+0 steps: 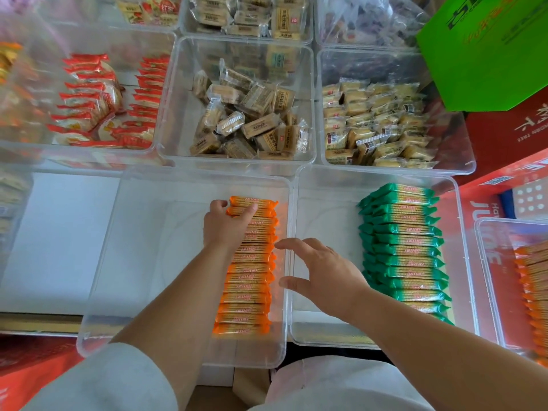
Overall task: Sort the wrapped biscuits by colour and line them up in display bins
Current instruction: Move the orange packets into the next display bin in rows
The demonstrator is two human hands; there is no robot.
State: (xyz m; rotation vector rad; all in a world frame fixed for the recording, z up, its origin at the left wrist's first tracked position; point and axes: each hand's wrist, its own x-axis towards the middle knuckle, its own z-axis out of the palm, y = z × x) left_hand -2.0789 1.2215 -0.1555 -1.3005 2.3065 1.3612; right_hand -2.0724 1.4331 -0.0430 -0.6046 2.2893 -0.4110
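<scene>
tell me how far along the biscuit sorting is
Done: a row of green-wrapped biscuits lines the right clear plastic bin. In hand: the left hand grips the far end of the row of orange-wrapped biscuits in the middle clear plastic bin; the right hand is open beside it. Left: probably the orange packets at the right edge.

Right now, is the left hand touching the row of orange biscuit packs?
Touching. The head view shows the left hand with its fingers lying over the far end of the orange row, with no gap between them.
</scene>
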